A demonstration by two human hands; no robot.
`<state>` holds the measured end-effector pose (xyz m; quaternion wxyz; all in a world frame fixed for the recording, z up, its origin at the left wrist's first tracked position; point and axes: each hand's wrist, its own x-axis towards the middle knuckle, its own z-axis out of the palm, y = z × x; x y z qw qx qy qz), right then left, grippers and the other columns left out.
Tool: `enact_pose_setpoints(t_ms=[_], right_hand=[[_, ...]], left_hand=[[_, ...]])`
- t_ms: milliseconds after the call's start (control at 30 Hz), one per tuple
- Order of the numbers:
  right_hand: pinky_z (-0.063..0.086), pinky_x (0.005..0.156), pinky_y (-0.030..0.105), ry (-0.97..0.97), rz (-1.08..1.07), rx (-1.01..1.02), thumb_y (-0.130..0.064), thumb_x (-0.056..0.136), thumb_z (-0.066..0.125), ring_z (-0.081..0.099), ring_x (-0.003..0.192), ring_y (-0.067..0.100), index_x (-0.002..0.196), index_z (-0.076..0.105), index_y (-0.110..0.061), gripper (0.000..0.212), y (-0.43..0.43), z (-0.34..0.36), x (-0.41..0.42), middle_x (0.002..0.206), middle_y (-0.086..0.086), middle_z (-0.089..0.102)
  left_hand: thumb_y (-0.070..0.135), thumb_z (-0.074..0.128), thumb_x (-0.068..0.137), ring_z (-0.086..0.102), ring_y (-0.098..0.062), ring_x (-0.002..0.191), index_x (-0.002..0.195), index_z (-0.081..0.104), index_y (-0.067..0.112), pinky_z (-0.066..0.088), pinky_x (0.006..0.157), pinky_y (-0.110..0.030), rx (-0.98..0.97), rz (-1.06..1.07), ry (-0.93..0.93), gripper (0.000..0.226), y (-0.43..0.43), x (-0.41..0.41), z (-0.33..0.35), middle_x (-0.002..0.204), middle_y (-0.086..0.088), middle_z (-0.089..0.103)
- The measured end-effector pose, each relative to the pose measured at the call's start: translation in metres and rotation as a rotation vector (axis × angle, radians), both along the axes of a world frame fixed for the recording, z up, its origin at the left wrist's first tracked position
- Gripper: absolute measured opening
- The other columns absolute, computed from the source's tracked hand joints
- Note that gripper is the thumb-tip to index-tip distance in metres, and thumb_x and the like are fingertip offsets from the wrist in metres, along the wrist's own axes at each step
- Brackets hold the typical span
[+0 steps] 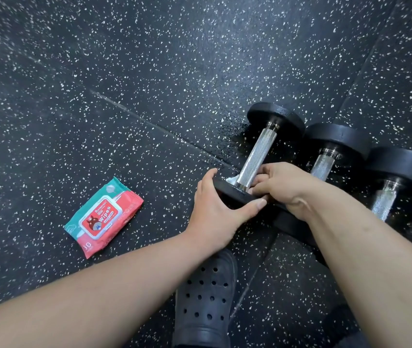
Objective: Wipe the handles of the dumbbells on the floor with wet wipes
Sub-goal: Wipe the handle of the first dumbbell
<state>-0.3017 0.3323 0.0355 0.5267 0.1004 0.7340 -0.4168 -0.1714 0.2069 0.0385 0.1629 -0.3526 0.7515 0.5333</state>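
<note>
Right hand [277,183] was curled round the lower end of the knurled chrome handle [258,151] of the leftmost black-plated dumbbell [275,116]. A scrap of white wet wipe [232,179] showed just beside the fingers, probably pressed to the steel. Left hand [215,207] gripped the near black plate [230,192], thumb across the rim, likely to stop it rolling. It lay on speckled black rubber floor [124,71], two more dumbbells [338,139] just beside. Red-and-teal wipes pack [103,217] lay lid-closed to the left, probably kept in reach.
</note>
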Motion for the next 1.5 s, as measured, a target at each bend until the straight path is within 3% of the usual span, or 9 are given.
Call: enact_pose_setpoints(t_ms=[267,500,633,733,867,1033,1133,1300,1500], right_hand=[[0.056,0.076,0.031,0.103,-0.020,0.040,-0.001,0.080,0.082,0.069,0.080,0.018,0.089,0.073,-0.020,0.023,0.009,0.023,0.000,0.091,0.010,0.080],[0.049,0.054,0.016,0.027,-0.013,0.006,0.018,0.082,0.070,0.064,0.060,0.008,0.078,0.071,-0.011,0.029,-0.002,0.021,0.001,0.062,-0.004,0.071],[0.057,0.066,0.025,0.119,0.009,0.099,0.000,0.076,0.088,0.069,0.062,0.014,0.085,0.076,-0.015,0.022,0.002,0.029,0.002,0.079,0.008,0.080],[0.065,0.081,0.044,0.230,0.000,0.235,-0.015,0.062,0.091,0.074,0.068,0.023,0.081,0.078,-0.021,0.024,0.005,0.030,0.008,0.071,0.004,0.078],[0.065,0.076,0.048,0.362,0.015,0.201,-0.027,0.059,0.088,0.072,0.069,0.021,0.076,0.076,-0.034,0.023,0.002,0.042,0.013,0.064,-0.005,0.074],[0.043,0.058,0.010,0.517,0.248,0.108,-0.028,0.081,0.087,0.064,0.060,-0.004,0.074,0.079,-0.030,0.011,-0.004,0.044,0.010,0.067,-0.014,0.074],[0.039,0.063,0.004,0.602,0.475,0.109,-0.032,0.087,0.083,0.063,0.073,-0.006,0.087,0.082,-0.038,0.006,-0.004,0.048,0.004,0.076,-0.017,0.073],[0.048,0.080,0.035,0.897,0.776,0.041,-0.030,0.088,0.081,0.050,0.093,0.013,0.099,0.082,-0.042,0.016,-0.001,0.037,0.002,0.089,-0.014,0.053],[0.038,0.066,0.035,1.193,0.925,0.073,-0.048,0.086,0.081,0.053,0.088,0.025,0.090,0.082,-0.042,0.008,-0.018,0.029,-0.006,0.085,-0.008,0.049]], left_hand=[[0.085,0.080,0.050,0.037,-0.006,0.146,0.160,0.022,0.035,0.034,0.124,-0.037,-0.003,-0.005,-0.002,0.134,0.000,0.000,-0.001,0.157,0.013,0.039],[0.083,0.081,0.052,0.037,-0.006,0.145,0.159,0.022,0.035,0.034,0.124,-0.036,-0.001,-0.010,0.008,0.131,0.000,0.001,0.000,0.155,0.012,0.039],[0.085,0.082,0.051,0.038,-0.006,0.145,0.159,0.022,0.036,0.035,0.123,-0.037,-0.013,-0.003,0.011,0.132,0.002,0.001,-0.003,0.155,0.013,0.040],[0.083,0.082,0.051,0.038,-0.004,0.145,0.159,0.023,0.036,0.035,0.123,-0.035,-0.011,-0.003,0.016,0.131,0.002,0.001,-0.003,0.154,0.014,0.039],[0.082,0.084,0.052,0.039,-0.004,0.144,0.158,0.023,0.036,0.036,0.123,-0.036,-0.010,0.002,0.014,0.131,0.001,0.002,-0.004,0.153,0.014,0.040],[0.081,0.086,0.054,0.038,-0.005,0.143,0.158,0.023,0.036,0.037,0.121,-0.035,-0.011,-0.007,0.006,0.130,0.002,0.000,-0.001,0.151,0.015,0.038],[0.081,0.085,0.054,0.038,-0.004,0.143,0.159,0.024,0.036,0.037,0.121,-0.034,-0.012,-0.007,0.001,0.130,0.001,0.000,0.000,0.151,0.016,0.038],[0.075,0.087,0.058,0.035,-0.004,0.144,0.159,0.022,0.035,0.036,0.120,-0.033,-0.027,-0.021,-0.006,0.126,0.002,-0.001,0.001,0.141,0.024,0.031],[0.079,0.086,0.054,0.035,-0.004,0.145,0.159,0.022,0.037,0.036,0.121,-0.035,-0.030,-0.017,-0.019,0.130,0.003,-0.001,0.001,0.141,0.025,0.029]])
